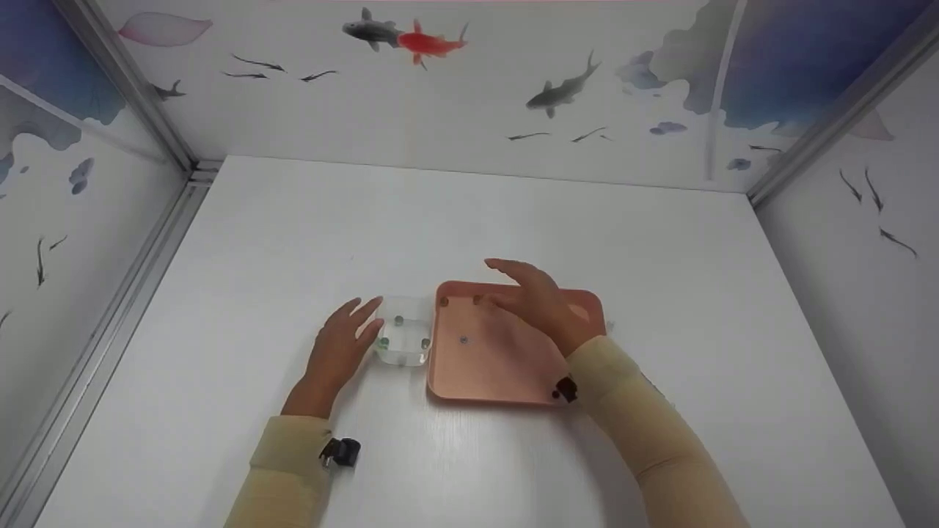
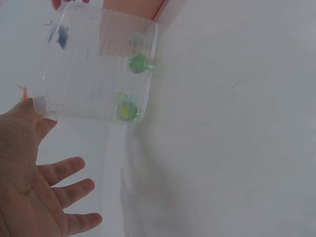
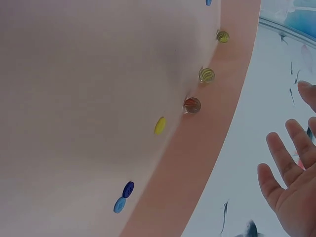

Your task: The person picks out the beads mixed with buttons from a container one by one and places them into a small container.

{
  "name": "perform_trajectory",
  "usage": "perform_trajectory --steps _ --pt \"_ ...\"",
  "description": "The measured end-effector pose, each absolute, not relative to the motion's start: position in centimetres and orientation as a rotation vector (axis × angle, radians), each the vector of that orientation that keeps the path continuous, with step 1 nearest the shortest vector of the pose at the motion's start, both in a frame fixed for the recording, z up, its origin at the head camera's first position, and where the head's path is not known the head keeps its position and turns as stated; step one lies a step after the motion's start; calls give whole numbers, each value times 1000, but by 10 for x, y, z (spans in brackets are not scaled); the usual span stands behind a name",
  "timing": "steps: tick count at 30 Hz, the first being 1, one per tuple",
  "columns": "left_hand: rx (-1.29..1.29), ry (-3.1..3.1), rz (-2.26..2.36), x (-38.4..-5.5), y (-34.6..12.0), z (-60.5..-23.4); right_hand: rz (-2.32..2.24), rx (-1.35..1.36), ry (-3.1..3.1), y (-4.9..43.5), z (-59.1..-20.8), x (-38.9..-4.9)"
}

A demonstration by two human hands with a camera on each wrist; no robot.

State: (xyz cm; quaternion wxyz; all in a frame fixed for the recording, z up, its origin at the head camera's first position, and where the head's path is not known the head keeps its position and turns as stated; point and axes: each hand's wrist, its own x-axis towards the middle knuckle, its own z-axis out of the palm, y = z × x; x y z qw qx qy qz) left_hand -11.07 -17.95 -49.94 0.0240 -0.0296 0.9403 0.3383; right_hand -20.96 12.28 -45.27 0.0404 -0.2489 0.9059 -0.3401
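My left hand (image 1: 339, 348) is beside a clear plastic box (image 1: 403, 358), fingers spread, thumb and index fingertips at its left rim. Several glass marbles lie in the box, among them a green marble (image 2: 138, 63) and a yellow-green marble (image 2: 128, 111). Over a pink-orange tray (image 1: 484, 374) hovers my right hand (image 1: 539, 301), thumb and fingers apart, nothing seen between them. Along the tray's edge sit a reddish marble (image 3: 192, 105) and two yellow-streaked ones. A yellow button (image 3: 160, 125), a dark blue button (image 3: 128, 189) and a light blue button (image 3: 119, 205) lie nearby.
Box and tray stand side by side on a white table (image 1: 440, 469). Printed panels (image 1: 469, 110) with fish drawings enclose the table at the back and both sides. Each sleeve carries a small black camera (image 1: 345, 452) at the wrist.
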Motion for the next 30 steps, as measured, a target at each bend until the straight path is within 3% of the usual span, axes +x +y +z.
perform_trajectory --steps 17,30 --pt "-64 2909 1057 -110 -180 -497 -1256 -695 2648 130 -464 -218" --pt "-71 2916 1038 -110 -180 -497 -1275 -498 2563 132 -470 -223"
